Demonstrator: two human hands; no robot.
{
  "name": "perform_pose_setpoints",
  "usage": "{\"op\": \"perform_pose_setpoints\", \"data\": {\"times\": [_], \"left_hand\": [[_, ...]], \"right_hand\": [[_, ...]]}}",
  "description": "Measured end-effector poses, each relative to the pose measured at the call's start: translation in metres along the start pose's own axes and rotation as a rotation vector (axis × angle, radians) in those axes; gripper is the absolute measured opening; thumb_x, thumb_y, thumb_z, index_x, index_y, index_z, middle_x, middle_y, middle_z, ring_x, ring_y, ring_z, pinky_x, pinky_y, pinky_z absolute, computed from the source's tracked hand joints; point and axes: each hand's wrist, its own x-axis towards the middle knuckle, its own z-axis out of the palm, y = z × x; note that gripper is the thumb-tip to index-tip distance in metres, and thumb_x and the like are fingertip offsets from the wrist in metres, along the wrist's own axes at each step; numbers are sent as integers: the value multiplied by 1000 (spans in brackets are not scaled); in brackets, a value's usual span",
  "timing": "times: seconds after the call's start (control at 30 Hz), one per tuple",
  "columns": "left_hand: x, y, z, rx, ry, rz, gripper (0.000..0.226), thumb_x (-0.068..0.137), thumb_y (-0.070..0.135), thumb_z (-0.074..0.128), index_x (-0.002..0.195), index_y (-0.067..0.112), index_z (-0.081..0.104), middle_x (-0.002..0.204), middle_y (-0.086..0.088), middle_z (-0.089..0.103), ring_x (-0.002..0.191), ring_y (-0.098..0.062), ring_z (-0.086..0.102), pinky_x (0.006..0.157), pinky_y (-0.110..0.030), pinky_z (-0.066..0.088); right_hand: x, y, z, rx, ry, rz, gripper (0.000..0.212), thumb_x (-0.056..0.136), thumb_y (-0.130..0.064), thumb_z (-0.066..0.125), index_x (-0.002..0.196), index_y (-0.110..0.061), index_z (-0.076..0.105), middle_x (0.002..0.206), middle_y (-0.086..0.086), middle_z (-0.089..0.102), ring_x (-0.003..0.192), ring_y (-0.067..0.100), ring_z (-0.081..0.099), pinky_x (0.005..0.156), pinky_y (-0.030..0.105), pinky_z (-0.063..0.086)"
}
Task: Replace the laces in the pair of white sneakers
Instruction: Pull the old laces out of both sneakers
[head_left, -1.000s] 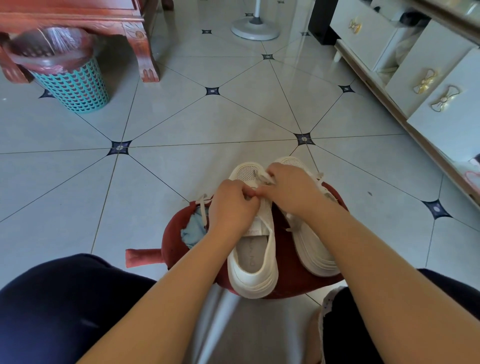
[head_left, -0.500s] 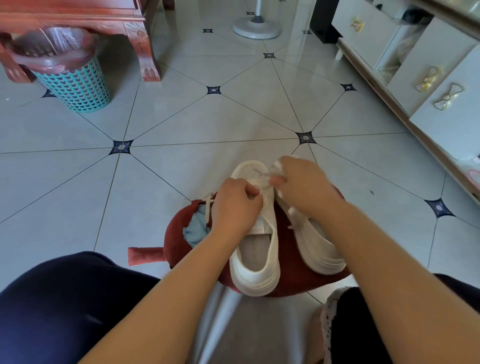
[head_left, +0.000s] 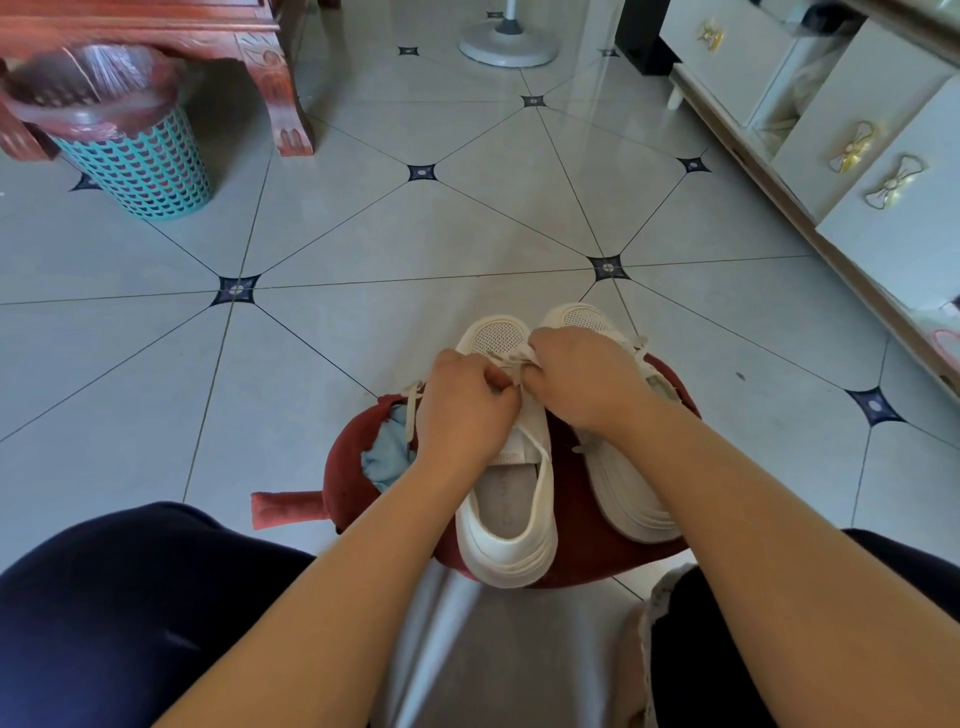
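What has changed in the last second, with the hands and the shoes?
The right hand, which moved off to the right half a second ago, has come back next to the left hand; both pinch the lace of the left sneaker. The right sneaker and the red cushion stayed in place.

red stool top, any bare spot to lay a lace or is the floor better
The red stool is crowded: left sneaker, right sneaker, blue cloth, left hand and right hand crowd it, leaving a thin red strip between the sneakers. The floor is free: tiles between the stool, the teal bin and the white cabinet.
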Motion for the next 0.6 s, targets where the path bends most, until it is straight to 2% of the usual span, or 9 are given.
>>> {"op": "perform_pose_setpoints", "data": {"times": [0.07, 0.13, 0.2, 0.27, 0.3, 0.4, 0.43, 0.53, 0.6], "left_hand": [[0, 0, -1, 14, 5, -21, 10, 80, 22, 61, 82, 16, 67, 98, -8, 57, 75, -15, 52, 62, -25, 36], [0, 0, -2, 13, 1, -21, 9, 80, 22, 61, 82, 16, 67, 97, -9, 58, 73, -14, 52, 61, -23, 36], [-1, 1, -1, -4, -3, -13, 8, 80, 22, 61, 81, 16, 66, 96, -9, 59, 71, -12, 51, 55, -20, 34], [-2, 1, -1, -10, 4, -14, 7, 80, 22, 62, 82, 16, 66, 97, -7, 59, 72, -11, 51, 55, -20, 33], [-2, 0, -2, -8, 10, -18, 8, 80, 22, 62, 82, 16, 66, 98, -6, 58, 73, -11, 52, 55, -19, 33], [-1, -1, -2, -11, 22, -17, 9, 80, 22, 62, 82, 15, 67, 99, -6, 57, 73, -10, 51, 52, -15, 29], [-2, -1, -2, -9, 26, -11, 9, 81, 23, 62, 82, 15, 67, 98, -6, 56, 72, -10, 50, 51, -14, 27], [-2, 0, -2, 0, 33, 7, 13, 81, 24, 60, 80, 14, 68, 95, -7, 58, 69, -12, 51, 48, -16, 26], [-2, 1, -1, 17, 39, 9, 15, 82, 25, 58, 79, 14, 68, 94, -7, 58, 68, -12, 51, 47, -17, 26]], "right_hand": [[1, 7, -12, 11, 113, 79, 13, 91, -21, 44, 82, -15, 37, 73, 0, 40, 70, 21, 39, 57, 30, 24], [2, 20, -26, 79, 298, 196, 15, 90, -19, 45, 80, -12, 36, 64, -3, 33, 66, 21, 36, 51, 32, 18], [0, 29, -34, 139, 478, 276, 18, 90, -19, 45, 76, -11, 37, 61, -6, 30, 59, 19, 33, 47, 30, 17], [0, 31, -35, 196, 533, 321, 25, 89, -20, 46, 68, -14, 34, 59, -6, 32, 53, 13, 30, 46, 26, 19], [1, 30, -33, 210, 466, 317, 27, 89, -21, 46, 66, -15, 33, 59, -6, 33, 52, 11, 31, 47, 26, 20], [6, 21, -19, 115, 70, 221, 36, 92, -32, 46, 62, -16, 34, 60, -3, 37, 55, 15, 37, 47, 22, 21], [6, 17, -12, 119, -12, 209, 37, 92, -37, 46, 64, -15, 36, 61, -3, 38, 57, 15, 39, 48, 21, 22], [5, 5, 5, 223, -72, 243, 40, 87, -50, 51, 74, -14, 43, 66, -3, 44, 62, 14, 43, 50, 26, 26], [7, -2, 9, 200, -74, 219, 37, 88, -47, 53, 79, -12, 44, 76, 2, 51, 69, 17, 46, 57, 29, 29]]}}
